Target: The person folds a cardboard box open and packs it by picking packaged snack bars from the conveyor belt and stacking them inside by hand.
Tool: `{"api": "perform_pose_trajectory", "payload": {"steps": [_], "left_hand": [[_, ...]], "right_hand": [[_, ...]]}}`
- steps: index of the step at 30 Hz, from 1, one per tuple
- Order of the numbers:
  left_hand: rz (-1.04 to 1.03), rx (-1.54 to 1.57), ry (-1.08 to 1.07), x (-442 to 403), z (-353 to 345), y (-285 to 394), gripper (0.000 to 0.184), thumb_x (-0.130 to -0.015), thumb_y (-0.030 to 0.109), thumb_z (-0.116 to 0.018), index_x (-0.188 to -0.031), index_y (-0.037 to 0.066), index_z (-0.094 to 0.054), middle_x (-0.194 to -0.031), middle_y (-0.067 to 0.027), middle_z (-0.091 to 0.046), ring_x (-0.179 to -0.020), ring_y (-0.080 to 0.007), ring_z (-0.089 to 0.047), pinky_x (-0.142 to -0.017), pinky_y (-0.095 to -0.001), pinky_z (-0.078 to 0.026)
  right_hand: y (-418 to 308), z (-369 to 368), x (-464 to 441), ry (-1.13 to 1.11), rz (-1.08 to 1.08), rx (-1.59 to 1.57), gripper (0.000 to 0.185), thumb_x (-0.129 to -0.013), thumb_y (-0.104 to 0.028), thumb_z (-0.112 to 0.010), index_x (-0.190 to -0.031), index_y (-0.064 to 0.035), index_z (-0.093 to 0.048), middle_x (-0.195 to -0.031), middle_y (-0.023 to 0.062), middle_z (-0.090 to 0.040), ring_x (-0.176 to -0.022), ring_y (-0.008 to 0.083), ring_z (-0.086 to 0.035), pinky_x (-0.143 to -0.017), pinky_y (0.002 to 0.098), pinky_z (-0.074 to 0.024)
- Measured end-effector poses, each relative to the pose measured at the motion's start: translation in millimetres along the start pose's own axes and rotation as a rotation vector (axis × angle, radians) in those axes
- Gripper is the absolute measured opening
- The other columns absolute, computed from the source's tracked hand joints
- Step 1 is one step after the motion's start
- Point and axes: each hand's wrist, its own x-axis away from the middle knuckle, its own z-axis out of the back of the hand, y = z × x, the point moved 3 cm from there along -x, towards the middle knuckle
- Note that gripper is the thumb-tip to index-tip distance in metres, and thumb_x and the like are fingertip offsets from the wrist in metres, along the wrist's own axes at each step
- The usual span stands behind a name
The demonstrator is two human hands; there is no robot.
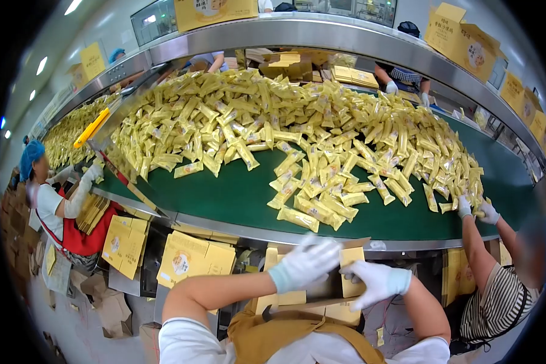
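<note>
Both my hands wear white gloves with pale blue cuffs. My left hand is above an open yellow cardboard box in front of me; motion smears its fingers, so its grip cannot be told. At the right side of that box, my right hand has its fingers and thumb around the edge by a raised flap. The box's inside is mostly hidden by my hands. Just beyond, many yellow wrapped snack packets lie heaped on the green conveyor belt.
A metal rail arches over the belt's far side. To my left stand flat yellow cartons. A co-worker's gloved hands reach packets at right; another person in a red apron works at left. An open carton sits on the rail.
</note>
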Motion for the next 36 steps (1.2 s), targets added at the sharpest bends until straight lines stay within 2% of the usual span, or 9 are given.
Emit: {"api": "perform_pose_trajectory", "payload": {"steps": [4,5,9,11,15,22,25,29,36], "left_hand": [[0.460,0.174,-0.224,-16.3,24.5,-14.6,0.060,-0.086,0.039,-0.071,-0.133,0.005,-0.057,-0.108,-0.0147,-0.068,-0.097,-0.0314,-0.067,-0.087,-0.0415,-0.051],[0.406,0.191,-0.055,-23.1,31.6,-15.7,0.051,-0.087,0.042,-0.069,-0.120,0.003,-0.063,-0.085,-0.0112,-0.067,-0.078,-0.0300,-0.066,-0.074,-0.0417,-0.052],[0.323,0.476,-0.278,-33.2,32.4,-9.0,0.050,-0.087,0.040,-0.070,-0.120,0.003,-0.066,-0.105,-0.0154,-0.068,-0.095,-0.0339,-0.065,-0.086,-0.0406,-0.050],[0.278,0.518,-0.451,-19.8,3.4,6.6,0.080,-0.085,0.052,-0.070,-0.144,0.003,-0.049,-0.145,-0.0255,-0.047,-0.134,-0.0439,-0.044,-0.106,-0.0532,-0.038],[0.270,0.119,-0.689,-16.2,6.7,39.9,0.114,-0.073,0.070,-0.068,-0.158,0.007,-0.027,-0.160,-0.0340,-0.018,-0.147,-0.0531,-0.020,-0.109,-0.0690,-0.021],[0.381,0.289,-0.510,-17.5,32.1,19.5,0.114,-0.070,0.056,-0.078,-0.159,0.005,-0.025,-0.160,-0.0367,-0.015,-0.146,-0.0541,-0.023,-0.115,-0.0597,-0.025],[0.457,0.502,-0.094,1.1,48.1,-7.8,0.115,-0.070,0.035,-0.084,-0.159,0.002,-0.019,-0.162,-0.0314,-0.019,-0.143,-0.0467,-0.035,-0.117,-0.0450,-0.033],[0.714,1.916,0.157,22.5,7.1,-0.8,0.101,-0.086,0.030,-0.071,-0.162,0.002,-0.010,-0.159,-0.0167,-0.033,-0.144,-0.0273,-0.038,-0.118,-0.0403,-0.033],[1.282,2.216,0.252,103.0,-65.3,50.3,0.062,-0.107,0.051,-0.035,-0.154,0.010,-0.038,-0.148,-0.0124,-0.052,-0.134,-0.0293,-0.052,-0.114,-0.0446,-0.041]], "right_hand": [[14.4,-23.2,21.7,0.542,-0.092,-0.197,0.130,-0.060,-0.036,-0.098,-0.155,0.0044,-0.020,-0.141,0.0222,-0.040,-0.104,0.0263,-0.063,-0.093,0.0376,-0.0534],[9.8,-22.4,24.9,0.625,-0.148,-0.243,0.140,-0.061,-0.047,-0.095,-0.156,0.0088,-0.008,-0.148,0.0314,-0.030,-0.130,0.0412,-0.048,-0.106,0.0438,-0.0463],[54.2,-65.8,10.8,0.861,-0.396,-0.258,0.141,-0.065,-0.041,-0.095,-0.156,0.0088,0.000,-0.157,0.0332,-0.017,-0.148,0.0447,-0.019,-0.123,0.0461,-0.0223],[67.0,-82.2,-7.3,0.924,-0.335,-0.539,0.134,-0.070,-0.037,-0.092,-0.157,0.0089,-0.001,-0.157,0.0319,-0.022,-0.148,0.0406,-0.025,-0.121,0.0439,-0.0265],[53.4,-73.4,-11.6,0.879,-0.199,-0.720,0.117,-0.081,-0.028,-0.085,-0.157,0.0084,-0.004,-0.155,0.0291,-0.032,-0.145,0.0349,-0.035,-0.120,0.0413,-0.0300],[117.6,-101.2,22.6,1.190,-0.024,-1.561,0.061,-0.103,-0.040,-0.051,-0.145,0.0029,-0.041,-0.143,0.0208,-0.053,-0.131,0.0265,-0.052,-0.110,0.0389,-0.0408],[121.5,-125.3,33.7,1.360,-0.406,-1.304,0.058,-0.103,-0.040,-0.052,-0.142,0.0021,-0.045,-0.137,0.0180,-0.056,-0.127,0.0219,-0.053,-0.107,0.0348,-0.0419],[137.0,-156.4,5.7,1.259,-0.157,-0.866,0.059,-0.101,-0.031,-0.056,-0.149,0.0001,-0.039,-0.131,0.0172,-0.060,-0.120,0.0279,-0.059,-0.105,0.0360,-0.0445],[-4.3,-67.7,50.4,0.855,-0.506,-0.346,0.084,-0.098,-0.029,-0.057,-0.157,0.0030,-0.006,-0.113,0.0382,-0.064,-0.102,0.0523,-0.064,-0.093,0.0519,-0.0510]]}}
